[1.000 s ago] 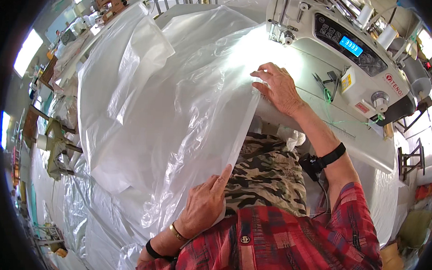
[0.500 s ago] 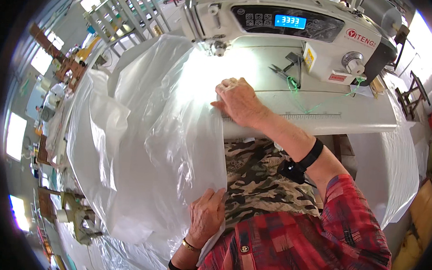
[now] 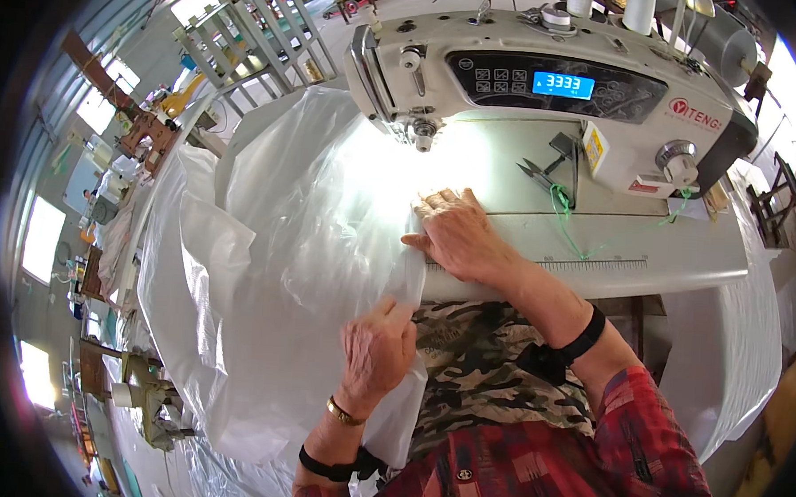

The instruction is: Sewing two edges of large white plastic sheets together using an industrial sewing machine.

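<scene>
A wide translucent white plastic sheet [image 3: 270, 332] spreads over the left of the machine table and hangs down toward my lap. My left hand [image 3: 377, 352] is closed on the sheet near its right edge, with the fingers curled under and the fingertips hidden. Just in front of the needle area, my right hand [image 3: 459, 233] lies at the sheet's edge, fingers slightly spread and thumb stretched out to the left. Beyond it stands a white sewing machine [image 3: 512, 76], its lamp glaring on the sheet. The needle is lost in this glare.
Black-handled thread snips [image 3: 557, 171] lie on the machine bed, with green thread [image 3: 561, 207] beside them. A printed ruler scale [image 3: 593, 264] runs along the table's near edge. Metal racks [image 3: 256, 42] stand at the far left. More plastic sheeting [image 3: 722, 343] hangs at the right.
My left hand has moved up along the sheet's edge, closer to my right hand. The right hand's fingers look more spread. The whole view has shifted, with the machine now lower and further right.
</scene>
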Demonstrator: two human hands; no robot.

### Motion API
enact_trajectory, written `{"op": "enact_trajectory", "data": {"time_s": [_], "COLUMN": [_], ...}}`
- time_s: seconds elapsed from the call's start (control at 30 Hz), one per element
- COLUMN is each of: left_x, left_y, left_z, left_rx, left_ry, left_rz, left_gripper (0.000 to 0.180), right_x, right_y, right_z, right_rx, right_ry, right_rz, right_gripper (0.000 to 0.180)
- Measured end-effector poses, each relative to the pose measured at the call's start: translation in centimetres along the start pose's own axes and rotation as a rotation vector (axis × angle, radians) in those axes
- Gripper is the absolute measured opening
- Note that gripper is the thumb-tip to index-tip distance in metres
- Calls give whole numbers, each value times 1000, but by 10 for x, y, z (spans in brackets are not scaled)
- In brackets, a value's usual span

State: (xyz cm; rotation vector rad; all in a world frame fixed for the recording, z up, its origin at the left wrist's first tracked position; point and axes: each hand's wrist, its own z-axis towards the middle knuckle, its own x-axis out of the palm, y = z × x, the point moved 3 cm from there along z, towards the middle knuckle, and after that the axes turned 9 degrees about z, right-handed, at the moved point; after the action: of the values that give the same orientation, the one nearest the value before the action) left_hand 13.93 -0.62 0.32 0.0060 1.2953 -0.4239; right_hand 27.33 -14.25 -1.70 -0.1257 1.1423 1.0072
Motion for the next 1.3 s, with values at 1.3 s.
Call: {"op": "enact_trajectory", "data": {"time_s": [1.3], "left_x": [-42], "left_y": [15], "left_z": [-95], "left_rx": [-277], "left_ry": [-208], "left_rz": [-194], "left_gripper": [23], "right_x": [-39], "right_y": [81], "right_z": [-119], "right_rx": [-27], "right_ry": [33], "right_rz": [-84], "right_gripper": [23]}}
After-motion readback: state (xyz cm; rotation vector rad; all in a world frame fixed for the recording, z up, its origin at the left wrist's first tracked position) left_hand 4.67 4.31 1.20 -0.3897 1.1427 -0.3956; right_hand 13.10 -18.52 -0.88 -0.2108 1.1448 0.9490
